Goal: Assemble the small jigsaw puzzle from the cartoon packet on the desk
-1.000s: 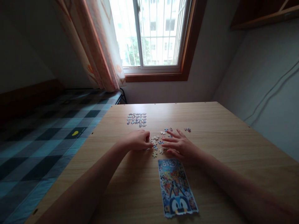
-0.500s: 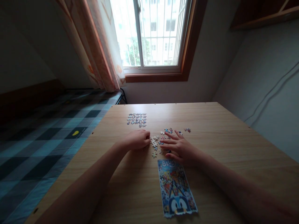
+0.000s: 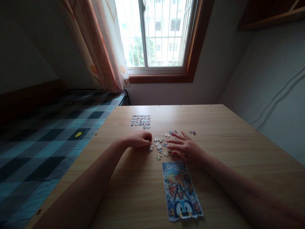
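Observation:
My left hand (image 3: 139, 139) is curled closed just above the table, its fingertips beside a pale jigsaw piece (image 3: 151, 148); whatever may be in its fingers is hidden. Fingers spread, my right hand (image 3: 187, 148) lies over the right side of a loose pile of jigsaw pieces (image 3: 158, 145) and covers some of them. Several pieces show pale backs, others a printed colour side. Beyond my left hand, rows of jigsaw pieces (image 3: 141, 121) are laid out close together. A colourful picture sheet (image 3: 182, 190) with a blue cartoon dog lies nearer to me.
All of this rests on a light wooden table (image 3: 128, 190). A small cluster of pieces (image 3: 192, 132) sits right of the pile. To the left is a bed with a checked cover (image 3: 59, 140). A barred window (image 3: 164, 38) and a curtain (image 3: 102, 47) are behind the table.
My left hand has drawn slightly left and back, uncovering pieces by its fingertips. The right hand has slid a little to the right, so more of the pile shows.

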`<state>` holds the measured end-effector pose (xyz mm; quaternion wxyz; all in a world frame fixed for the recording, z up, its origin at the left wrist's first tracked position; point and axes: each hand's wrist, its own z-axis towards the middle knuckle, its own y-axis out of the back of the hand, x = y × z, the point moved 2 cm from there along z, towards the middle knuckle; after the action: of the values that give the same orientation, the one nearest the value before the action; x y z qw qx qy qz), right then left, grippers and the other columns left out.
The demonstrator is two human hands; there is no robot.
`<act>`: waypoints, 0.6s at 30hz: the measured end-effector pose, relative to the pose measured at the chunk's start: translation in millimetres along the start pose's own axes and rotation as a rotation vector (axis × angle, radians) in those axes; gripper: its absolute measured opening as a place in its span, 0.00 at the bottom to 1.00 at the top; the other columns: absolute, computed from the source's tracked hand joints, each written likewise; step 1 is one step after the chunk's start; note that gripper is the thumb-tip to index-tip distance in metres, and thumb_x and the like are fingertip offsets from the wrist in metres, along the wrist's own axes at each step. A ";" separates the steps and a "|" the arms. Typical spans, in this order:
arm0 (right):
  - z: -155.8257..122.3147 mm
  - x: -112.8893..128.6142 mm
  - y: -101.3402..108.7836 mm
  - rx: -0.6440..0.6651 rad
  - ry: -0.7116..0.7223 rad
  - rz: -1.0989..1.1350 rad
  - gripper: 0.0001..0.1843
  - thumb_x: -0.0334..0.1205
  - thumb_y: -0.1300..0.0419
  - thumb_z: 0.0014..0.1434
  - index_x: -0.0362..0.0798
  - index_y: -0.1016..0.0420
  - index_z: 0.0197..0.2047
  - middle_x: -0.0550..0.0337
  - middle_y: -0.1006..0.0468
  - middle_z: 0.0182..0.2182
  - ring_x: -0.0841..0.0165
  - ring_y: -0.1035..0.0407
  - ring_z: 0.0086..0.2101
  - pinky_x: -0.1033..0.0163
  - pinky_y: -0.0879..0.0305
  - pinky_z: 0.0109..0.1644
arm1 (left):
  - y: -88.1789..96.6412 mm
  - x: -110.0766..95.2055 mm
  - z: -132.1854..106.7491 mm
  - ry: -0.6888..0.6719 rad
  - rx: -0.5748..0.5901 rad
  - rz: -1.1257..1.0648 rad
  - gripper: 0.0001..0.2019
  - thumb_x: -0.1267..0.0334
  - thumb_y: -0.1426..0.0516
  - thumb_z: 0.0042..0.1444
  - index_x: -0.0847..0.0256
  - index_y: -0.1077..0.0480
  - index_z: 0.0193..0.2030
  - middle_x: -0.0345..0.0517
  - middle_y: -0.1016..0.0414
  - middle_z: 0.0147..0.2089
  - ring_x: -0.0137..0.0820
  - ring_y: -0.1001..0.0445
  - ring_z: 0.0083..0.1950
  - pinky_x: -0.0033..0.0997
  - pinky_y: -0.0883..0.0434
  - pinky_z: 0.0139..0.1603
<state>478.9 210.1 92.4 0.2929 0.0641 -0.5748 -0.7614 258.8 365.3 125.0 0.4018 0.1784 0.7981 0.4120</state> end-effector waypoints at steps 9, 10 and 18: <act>-4.7 -8.3 3.6 -0.169 -0.044 0.028 0.15 0.44 0.49 0.70 0.56 0.21 0.50 0.58 0.23 0.54 0.56 0.41 0.65 0.36 0.52 0.68 | 0.0 8.1 -4.2 -0.075 0.075 -0.228 0.12 0.59 0.40 0.48 0.59 0.30 0.39 0.39 0.30 0.33 0.28 0.34 0.34 0.26 0.37 0.33; -4.9 -8.1 3.9 -0.178 -0.042 0.029 0.15 0.44 0.49 0.70 0.56 0.21 0.50 0.58 0.22 0.54 0.56 0.40 0.64 0.37 0.52 0.67 | -0.2 8.6 -3.9 -0.079 0.071 -0.224 0.12 0.60 0.40 0.47 0.59 0.30 0.40 0.38 0.31 0.33 0.28 0.34 0.34 0.26 0.37 0.34; -4.8 -8.3 3.9 -0.188 -0.027 0.042 0.15 0.44 0.49 0.70 0.55 0.20 0.49 0.57 0.22 0.53 0.56 0.39 0.63 0.37 0.49 0.66 | 3.2 6.0 -3.6 -0.193 0.089 -0.064 0.16 0.67 0.42 0.48 0.53 0.20 0.44 0.41 0.31 0.35 0.29 0.33 0.35 0.28 0.35 0.39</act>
<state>489.2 209.7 92.4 0.3058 0.0137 -0.5058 -0.8065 252.2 369.1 125.8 0.4816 0.2095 0.7785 0.3439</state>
